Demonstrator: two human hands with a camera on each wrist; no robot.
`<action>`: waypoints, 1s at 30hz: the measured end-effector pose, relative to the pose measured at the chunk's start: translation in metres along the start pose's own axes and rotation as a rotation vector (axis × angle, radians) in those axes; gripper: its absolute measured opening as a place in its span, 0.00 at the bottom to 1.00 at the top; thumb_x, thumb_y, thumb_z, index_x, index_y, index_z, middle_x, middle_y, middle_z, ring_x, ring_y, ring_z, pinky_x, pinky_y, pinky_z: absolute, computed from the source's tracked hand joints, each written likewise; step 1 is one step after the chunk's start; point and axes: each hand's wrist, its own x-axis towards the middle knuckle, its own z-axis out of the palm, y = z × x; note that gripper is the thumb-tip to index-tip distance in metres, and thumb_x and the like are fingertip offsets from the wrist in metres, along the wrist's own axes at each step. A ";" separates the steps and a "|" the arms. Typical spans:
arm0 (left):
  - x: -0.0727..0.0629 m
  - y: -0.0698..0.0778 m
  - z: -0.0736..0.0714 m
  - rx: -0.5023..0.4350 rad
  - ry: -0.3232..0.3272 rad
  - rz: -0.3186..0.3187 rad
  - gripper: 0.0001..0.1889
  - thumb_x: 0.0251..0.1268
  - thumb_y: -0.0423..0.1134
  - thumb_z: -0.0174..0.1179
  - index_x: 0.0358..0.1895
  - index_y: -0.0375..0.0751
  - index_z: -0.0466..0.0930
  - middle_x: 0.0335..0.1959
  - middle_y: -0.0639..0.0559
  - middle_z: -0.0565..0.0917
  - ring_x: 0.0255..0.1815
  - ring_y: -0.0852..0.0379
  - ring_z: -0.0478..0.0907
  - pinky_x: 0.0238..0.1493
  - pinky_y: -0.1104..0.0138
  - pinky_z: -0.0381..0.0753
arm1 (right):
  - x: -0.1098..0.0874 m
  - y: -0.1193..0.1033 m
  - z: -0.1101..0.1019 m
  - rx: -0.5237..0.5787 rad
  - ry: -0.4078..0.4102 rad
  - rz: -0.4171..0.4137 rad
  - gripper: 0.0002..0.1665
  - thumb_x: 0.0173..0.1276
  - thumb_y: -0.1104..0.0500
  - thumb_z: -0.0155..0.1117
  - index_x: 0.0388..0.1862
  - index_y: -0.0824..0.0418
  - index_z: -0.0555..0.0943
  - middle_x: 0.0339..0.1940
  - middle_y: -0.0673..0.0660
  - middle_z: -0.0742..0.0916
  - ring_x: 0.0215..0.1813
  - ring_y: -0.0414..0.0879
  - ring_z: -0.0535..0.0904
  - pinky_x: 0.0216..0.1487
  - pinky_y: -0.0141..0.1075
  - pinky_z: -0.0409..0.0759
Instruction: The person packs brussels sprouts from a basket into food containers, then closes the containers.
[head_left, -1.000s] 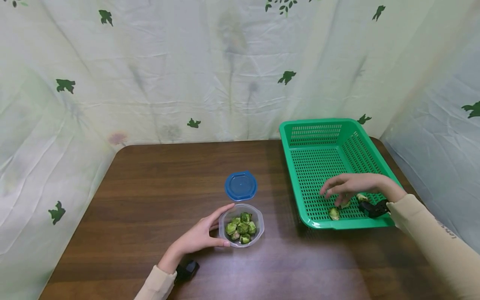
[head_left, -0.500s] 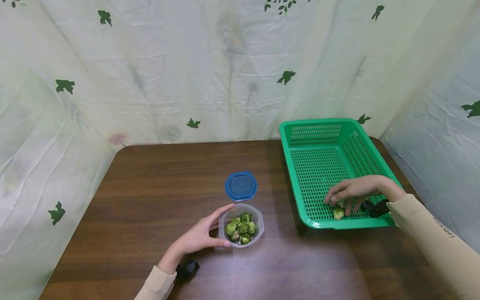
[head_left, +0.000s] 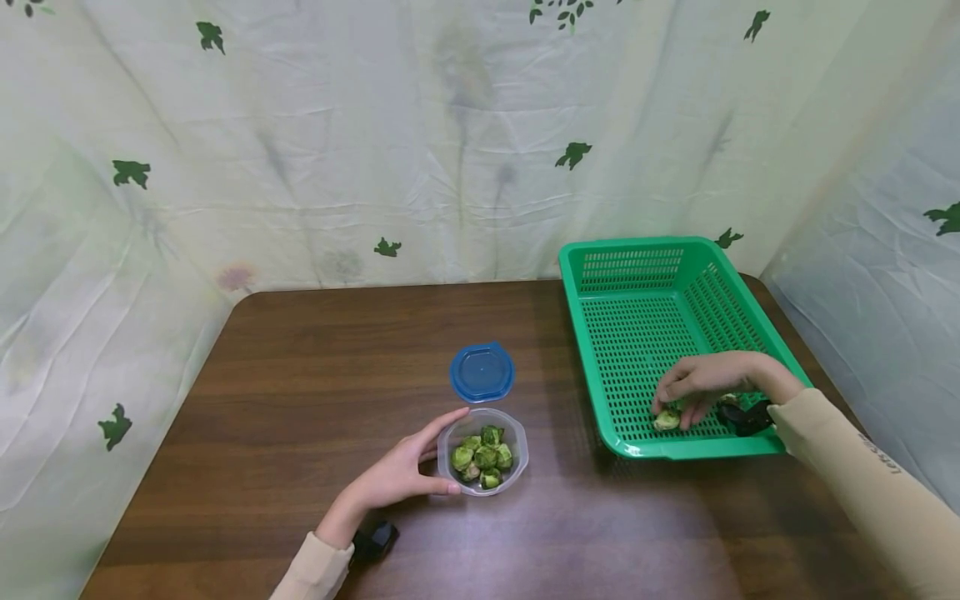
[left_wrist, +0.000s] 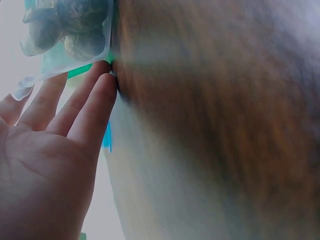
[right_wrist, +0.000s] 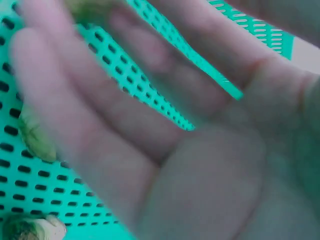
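In the head view, my left hand [head_left: 405, 471] holds the left side of a clear plastic container [head_left: 521, 446], thumb at the near rim and fingers at the far side. Several green Brussels sprouts [head_left: 485, 456] lie inside it. In the left wrist view the fingers look nearly straight against the container's wall [left_wrist: 75, 62]. Down in the green basket [head_left: 592, 367], my right hand [head_left: 701, 385] pinches a Brussels sprout [head_left: 666, 420] with its fingertips. The right wrist view shows that sprout [right_wrist: 87, 10] blurred at the top, and another sprout [right_wrist: 32, 227] on the basket floor.
A blue lid [head_left: 482, 372] lies flat on the brown wooden table [head_left: 337, 358], just beyond the container. The basket's raised walls surround the right hand. Printed curtains [head_left: 315, 150] hang behind the table and at both sides.
My right hand has lowered among the sprouts near the basket's front, and its fingers have closed on one, shifting it slightly. The left hand and container have stayed put.
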 end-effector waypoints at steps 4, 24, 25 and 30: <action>0.000 0.000 0.000 -0.004 0.000 0.003 0.48 0.53 0.44 0.72 0.75 0.57 0.50 0.72 0.50 0.59 0.67 0.53 0.65 0.64 0.61 0.66 | 0.000 -0.001 -0.003 0.005 0.029 -0.095 0.17 0.76 0.60 0.49 0.54 0.71 0.77 0.48 0.61 0.82 0.43 0.59 0.82 0.46 0.48 0.82; 0.000 0.001 0.000 -0.011 0.000 0.004 0.48 0.53 0.44 0.72 0.75 0.55 0.51 0.72 0.48 0.59 0.67 0.53 0.65 0.64 0.61 0.66 | 0.000 -0.014 -0.003 -0.007 0.239 -0.291 0.14 0.68 0.64 0.60 0.50 0.69 0.78 0.51 0.67 0.78 0.45 0.65 0.79 0.50 0.57 0.77; 0.000 0.001 0.000 -0.012 0.001 0.005 0.48 0.53 0.44 0.72 0.75 0.55 0.51 0.72 0.49 0.59 0.67 0.53 0.65 0.64 0.61 0.66 | 0.001 -0.015 -0.003 -0.013 0.253 -0.296 0.14 0.68 0.64 0.60 0.50 0.69 0.78 0.51 0.67 0.78 0.44 0.64 0.79 0.50 0.56 0.78; 0.000 0.000 0.000 -0.006 0.002 0.005 0.48 0.53 0.44 0.72 0.75 0.57 0.51 0.72 0.49 0.59 0.67 0.53 0.66 0.64 0.61 0.66 | 0.002 -0.017 -0.003 -0.031 0.303 -0.317 0.14 0.68 0.63 0.61 0.50 0.68 0.77 0.51 0.65 0.78 0.43 0.64 0.78 0.48 0.52 0.78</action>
